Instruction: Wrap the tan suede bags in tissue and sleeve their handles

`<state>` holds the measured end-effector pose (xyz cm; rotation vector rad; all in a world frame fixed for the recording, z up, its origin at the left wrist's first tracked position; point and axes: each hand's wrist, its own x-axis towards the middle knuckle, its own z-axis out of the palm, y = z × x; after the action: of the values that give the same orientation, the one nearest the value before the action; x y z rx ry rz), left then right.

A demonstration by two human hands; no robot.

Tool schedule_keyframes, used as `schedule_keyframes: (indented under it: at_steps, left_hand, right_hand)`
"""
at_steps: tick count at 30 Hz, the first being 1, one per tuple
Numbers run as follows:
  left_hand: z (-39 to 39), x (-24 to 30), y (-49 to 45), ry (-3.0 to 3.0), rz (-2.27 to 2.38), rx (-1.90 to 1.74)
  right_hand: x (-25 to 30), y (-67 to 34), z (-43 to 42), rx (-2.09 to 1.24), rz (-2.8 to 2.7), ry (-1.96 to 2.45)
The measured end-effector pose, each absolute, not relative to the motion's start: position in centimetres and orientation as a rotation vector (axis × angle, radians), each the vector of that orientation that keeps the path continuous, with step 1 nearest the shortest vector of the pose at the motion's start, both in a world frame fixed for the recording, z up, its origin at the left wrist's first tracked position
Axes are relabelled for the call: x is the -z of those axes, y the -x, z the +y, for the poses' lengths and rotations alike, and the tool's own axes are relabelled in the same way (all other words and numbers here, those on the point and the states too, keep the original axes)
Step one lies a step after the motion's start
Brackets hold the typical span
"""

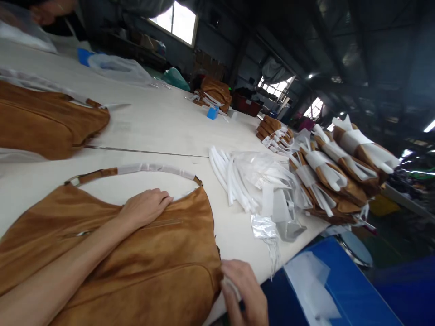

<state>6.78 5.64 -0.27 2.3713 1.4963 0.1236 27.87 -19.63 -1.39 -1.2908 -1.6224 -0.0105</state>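
Note:
A brown suede-like handbag [163, 262] lies flat on the white table in front of me, its strap wrapped in white material and arched away from me. My left hand [146, 209] lies across the bag's upper edge, fingers together and curled over the rim by the opening. At the bag's lower right side, my right hand [246, 290] pinches the edge between thumb and fingers; something whitish shows between them, too blurred to name. A zip line runs across the bag beneath my left forearm.
Another brown bag [37, 120] lies at the left. White foam strips [231, 179] and clear plastic pieces [268, 170] are right of my bag. Stuffed bags wrapped in white [340, 167] are stacked at the table's right edge, near a blue surface [353, 280]. A person [50, 11] is at the far left.

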Motion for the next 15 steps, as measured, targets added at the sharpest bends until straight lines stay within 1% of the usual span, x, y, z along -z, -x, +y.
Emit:
schedule_keyframes:
  at_steps: [2,4,7,11,15]
  left_hand:
    - [5.7,0.2,-6.7,-2.323,1.495,-0.122]
    - [5.8,0.1,-6.7,-2.301,1.493,-0.113]
    - [6.0,0.2,-6.8,-2.294,1.495,-0.085]
    - [6.1,0.2,-6.8,-2.324,1.507,-0.051]
    - [6.5,0.4,-6.8,-2.336,1.551,-0.039]
  right_hand:
    - [1.6,-31.9,-20.8,-0.085,-1.483,1.555]
    - [2.1,-35.5,-21.6,-0.184,-1.221,1.760]
    - [2.9,-39.5,-22.3,-0.275,-0.910,1.891]
    - [3.7,-42.7,-22.0,-0.199,-0.844,2.000]
    - [4.7,-44.4,-20.9,-0.051,-0.965,2.126]
